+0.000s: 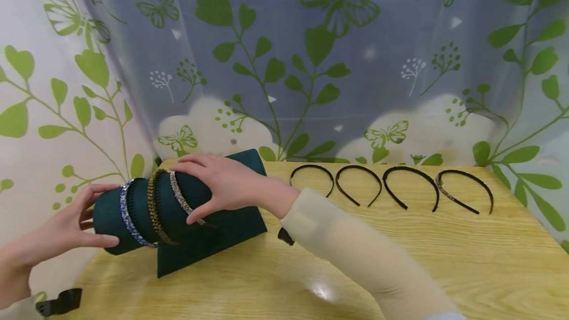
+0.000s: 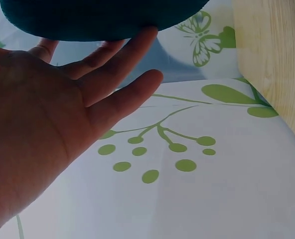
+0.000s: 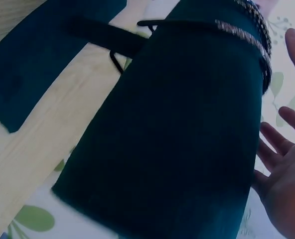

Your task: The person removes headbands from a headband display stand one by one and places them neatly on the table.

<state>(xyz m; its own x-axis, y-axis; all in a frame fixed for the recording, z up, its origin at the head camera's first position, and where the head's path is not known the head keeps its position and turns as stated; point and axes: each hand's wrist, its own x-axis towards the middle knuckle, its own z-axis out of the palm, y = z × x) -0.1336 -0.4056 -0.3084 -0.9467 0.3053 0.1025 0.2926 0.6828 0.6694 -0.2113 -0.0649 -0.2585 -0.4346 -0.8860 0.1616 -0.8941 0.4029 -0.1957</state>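
Note:
A dark green velvet headband stand (image 1: 106, 219) has a thick roll above a flat base (image 1: 213, 246). Around the roll sit a blue-and-silver headband (image 1: 126, 215), a gold-brown beaded one (image 1: 152, 206) and a silver sparkly one (image 1: 179, 194). My left hand (image 1: 62, 231) grips the roll's left end, thumb in front and fingers behind. Over the right part lies my right hand (image 1: 233, 181), holding it with the thumb near the silver headband. In the left wrist view, fingertips of the left hand (image 2: 82, 94) touch the roll's edge. The right wrist view shows the right hand (image 3: 287, 174) beside the roll.
Several dark headbands lie in a row at the back right, among them a thin one (image 1: 311, 166) and one with a beaded end (image 1: 458, 203). They rest on a wooden table (image 1: 400, 256). A patterned curtain (image 1: 284, 63) hangs behind the table.

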